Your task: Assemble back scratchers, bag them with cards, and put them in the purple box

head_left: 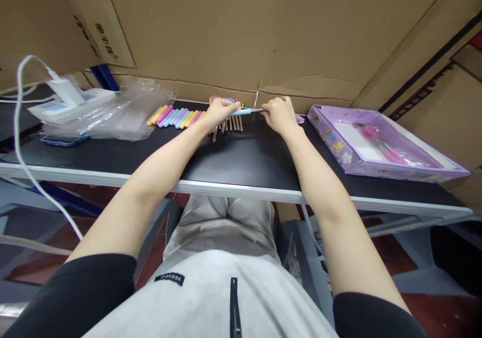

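Note:
A slim stick with a light blue section (pixel 244 111) and a narrow metal end is held level between my two hands above the table. My left hand (pixel 219 111) is closed on its blue part. The fingers of my right hand (pixel 280 114) pinch the metal end. Under and beside my left hand lies a bunch of metal tubes (pixel 236 124), with small multicoloured pieces (pixel 226 99) behind them, partly hidden. Left of that hand, a row of pink, yellow, purple and blue sticks (pixel 181 117) lies side by side.
Clear plastic bags (pixel 131 109) are piled at left, beside a white power strip (pixel 81 104) with a charger and cable. A phone (pixel 64 140) lies there too. At right stands a purple open box (pixel 350 158) holding a bagged pink item (pixel 380 142). Cardboard (pixel 233 36) walls the back.

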### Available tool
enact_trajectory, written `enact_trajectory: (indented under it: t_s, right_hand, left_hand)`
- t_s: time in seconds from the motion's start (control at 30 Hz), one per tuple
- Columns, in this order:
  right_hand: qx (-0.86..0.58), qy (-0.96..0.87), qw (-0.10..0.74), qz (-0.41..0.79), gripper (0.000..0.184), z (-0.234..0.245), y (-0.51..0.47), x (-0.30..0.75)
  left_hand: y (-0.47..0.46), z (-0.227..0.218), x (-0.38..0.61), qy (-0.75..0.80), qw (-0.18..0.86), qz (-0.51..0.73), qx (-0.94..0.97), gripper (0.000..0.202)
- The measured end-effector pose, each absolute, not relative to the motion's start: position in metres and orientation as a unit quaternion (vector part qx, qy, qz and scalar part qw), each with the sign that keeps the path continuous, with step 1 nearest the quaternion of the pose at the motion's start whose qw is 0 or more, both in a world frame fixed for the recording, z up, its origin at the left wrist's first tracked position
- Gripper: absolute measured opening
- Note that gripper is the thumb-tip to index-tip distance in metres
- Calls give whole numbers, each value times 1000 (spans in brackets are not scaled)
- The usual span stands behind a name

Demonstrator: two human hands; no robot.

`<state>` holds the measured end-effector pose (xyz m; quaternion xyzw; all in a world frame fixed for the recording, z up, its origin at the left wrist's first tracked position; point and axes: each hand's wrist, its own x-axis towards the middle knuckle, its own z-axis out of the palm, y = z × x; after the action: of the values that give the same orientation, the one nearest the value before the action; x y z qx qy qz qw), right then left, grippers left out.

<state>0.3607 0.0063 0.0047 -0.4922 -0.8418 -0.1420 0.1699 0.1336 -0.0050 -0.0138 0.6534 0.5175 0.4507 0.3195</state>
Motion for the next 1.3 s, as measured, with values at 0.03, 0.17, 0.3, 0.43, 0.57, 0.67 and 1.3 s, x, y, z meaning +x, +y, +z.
enact_trajectory:
  t_s: [0.03, 0.17, 0.3, 0.43, 0.57, 0.67, 1.3]
  right_hand:
    - [-493, -842, 164, -144, 34, 3, 6, 359]
    - [-485, -849, 141, -153, 35, -1, 0, 344]
    - [-485, -851, 118, -165, 41, 0, -7, 333]
    - [-505, -849, 83, -135, 47, 2, -11, 330]
    - [-499, -858, 62, -106, 48, -4, -6, 333]
    - [-499, -861, 48, -91, 52, -12, 2, 337]
    - [-547, -828, 124, -6, 61, -47, 37, 350]
  left_hand:
    - [-9, -14, 138, 512, 312, 441, 668, 41]
    - [-16, -15, 153, 511, 282, 418, 696, 23]
    - [-16, -19, 163, 517, 269, 422, 694, 17]
    - [-18, -23, 170, 532, 296, 374, 700, 14]
    - [-23, -26, 171, 526, 208, 292, 772, 6]
    - [-25, -27, 168, 482, 70, 241, 839, 14]
    - [-24, -31, 167, 418, 37, 134, 898, 11]
